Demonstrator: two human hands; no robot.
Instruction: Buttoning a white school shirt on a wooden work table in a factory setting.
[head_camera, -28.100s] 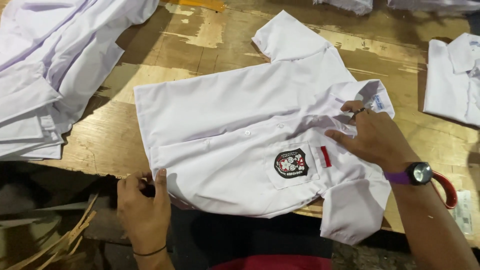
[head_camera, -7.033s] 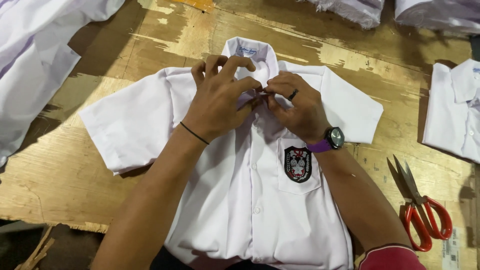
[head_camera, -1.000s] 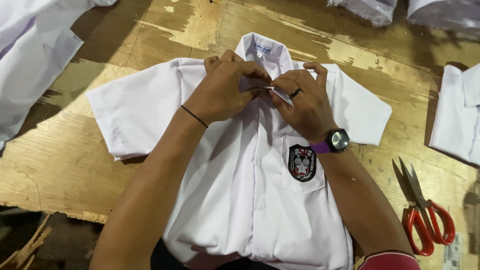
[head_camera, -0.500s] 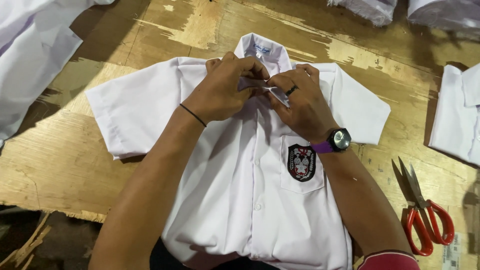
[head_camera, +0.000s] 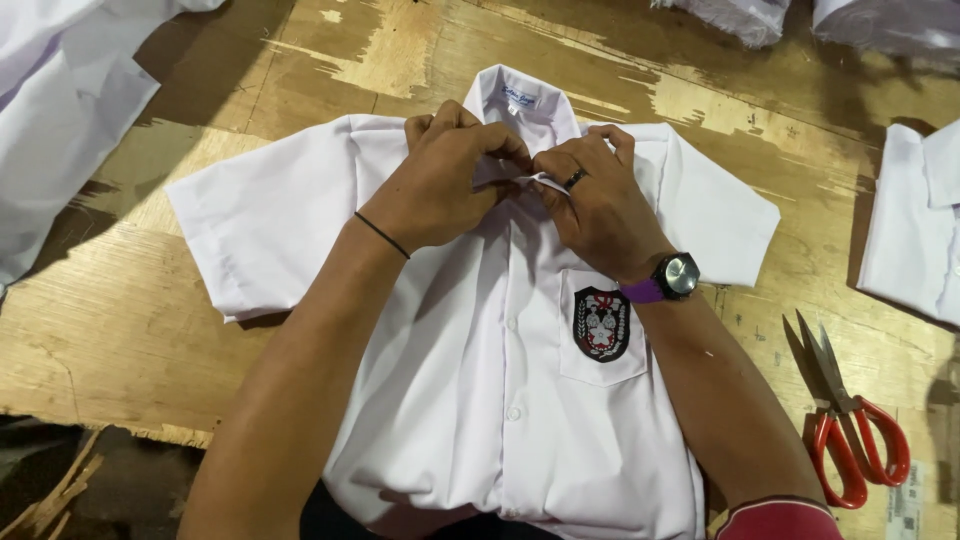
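A white short-sleeved shirt lies face up and flat on the worn wooden table, collar toward 12 o'clock, hem toward 6 o'clock, sleeves spread toward 9 and 3 o'clock. Both forearms reach in from 6 o'clock and meet over the shirt just below the collar. The left hand is curled, its fingers pinching the shirt front at the top of the button line. The right hand, at 3 o'clock of the left and touching it, is likewise clenched on the same fold of cloth. A crest badge sits on the chest pocket at 6 o'clock of the right hand. Red-handled scissors lie on the table at 4 o'clock, well apart from the hands.
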